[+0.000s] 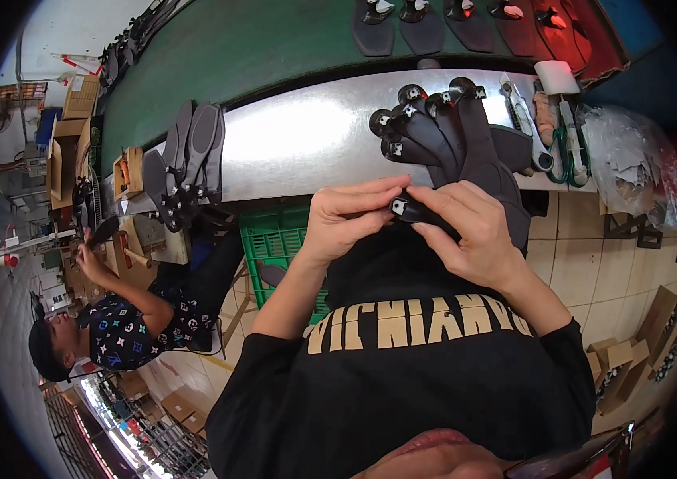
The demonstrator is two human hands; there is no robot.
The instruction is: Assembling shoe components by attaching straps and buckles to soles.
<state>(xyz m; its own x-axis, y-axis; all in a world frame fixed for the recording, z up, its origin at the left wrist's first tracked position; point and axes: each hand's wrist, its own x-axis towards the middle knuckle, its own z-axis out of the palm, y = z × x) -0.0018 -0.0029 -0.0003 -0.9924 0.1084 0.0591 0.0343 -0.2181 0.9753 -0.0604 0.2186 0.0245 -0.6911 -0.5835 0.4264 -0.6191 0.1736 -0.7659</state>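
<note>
Close to my body, in front of the metal bench edge, both hands hold one dark shoe sole point(412, 211). My right hand point(470, 227) pinches it near its shiny black end, which bears a small white patch. My left hand point(348, 219) has its fingers closed at the tip of that same end; the exact contact is partly hidden. Just beyond my hands, a fanned pile of similar black soles point(434, 132) lies on the bench, with glossy ends and white patches toward the far side. What the white patches are, I cannot make out.
The shiny metal bench point(290, 144) borders a green conveyor belt point(275, 48) carrying rows of soles. More soles point(195, 152) lie left. Right are green-handled scissors point(570, 152), a wrench point(542, 160) and a plastic bag point(634, 160). A green crate point(267, 247) stands below; a co-worker point(131, 319) sits left.
</note>
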